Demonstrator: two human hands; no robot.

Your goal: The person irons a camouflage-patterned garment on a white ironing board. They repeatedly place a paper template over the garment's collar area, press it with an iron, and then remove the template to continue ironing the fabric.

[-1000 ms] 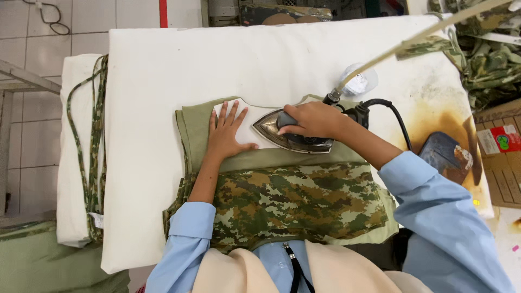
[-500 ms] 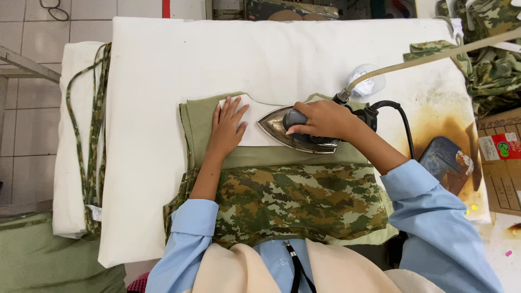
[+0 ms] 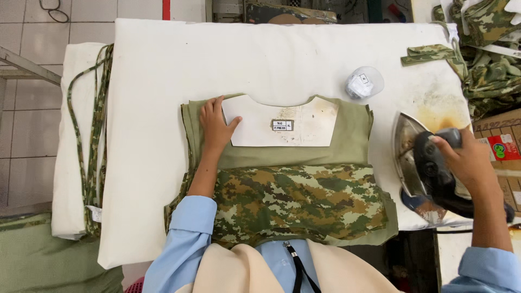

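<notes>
Worktop [image 3: 152, 163]: one white padded board, filling most of the view; its left and near edges are dropping off to tiled floor [image 3: 27, 108]. Bare padding is lying open left of the garment and across the far half; a scorch stain is showing at the right side.

Garment [image 3: 298, 201]: one olive piece lying flat at the middle, its camouflage panel nearest the person and hanging slightly over the near edge.

Template [image 3: 282, 123]: one white card with a scooped neckline, sitting on the olive cloth at the far end. A small white rectangular label [image 3: 282, 125] is sitting at its centre.

Iron [image 3: 420, 160]: one, standing off the garment at the right edge of the worktop, soleplate tilted up and facing left.

Right hand [image 3: 467, 157]: closing around the iron's dark handle, gripping it.

Left hand [image 3: 214, 122]: lying flat and open, fingers spread, pressing the left corner of the template and the cloth beside it.

Strap [image 3: 95, 135]: one long camouflage strip, draping over the left edge of a side pad.

Scraps [image 3: 429, 53]: a folded camouflage piece lying at the far right corner, with a heap beyond the edge.

Bag [image 3: 362, 82]: one clear bag with white paper inside, sitting far right of the template.

Box [image 3: 502, 146]: cardboard, right of the worktop, carrying a red label.
</notes>
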